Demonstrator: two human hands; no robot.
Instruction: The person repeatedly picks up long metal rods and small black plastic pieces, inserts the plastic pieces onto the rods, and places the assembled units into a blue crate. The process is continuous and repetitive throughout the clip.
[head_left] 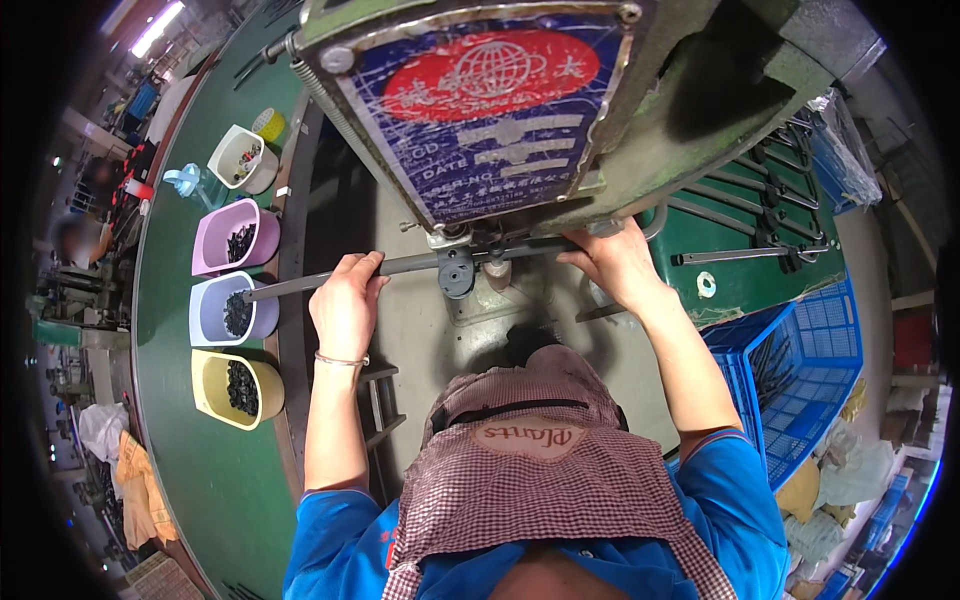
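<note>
We count one long green bench [195, 490] on the left and one machine [690, 150] at the far middle, its single blue plate [490, 180] carrying one red oval. On the right we have one green table [740, 298] bearing several dark metal bars [725, 256], too overlapped for us to count. Just nearer than that table is blue mesh crating [815, 365] holding dark rods; we cannot tell whether it is one crate or two.

One metal tube [410, 264] runs from left to right under the machine head, its left end reaching over the lavender bin. We see four bins in a row on the bench, near to far: one yellow bin [265, 395], one lavender bin [208, 312], one pink bin [208, 240] and one white bin [260, 178]. The first three hold black pieces, the white one small mixed pieces.

Two hands are on the tube: our left hand [343, 308] closed around it left of the machine head, our right hand [620, 265] closed on it near its right end, fingertips partly hidden.

Smaller still, we find one pale blue bottle [185, 179], one dark fitting [456, 275] at the tube between the hands, one yellow cup [268, 124], one white ring [707, 284] on the right table and one bracelet [342, 359] on the left wrist.
</note>
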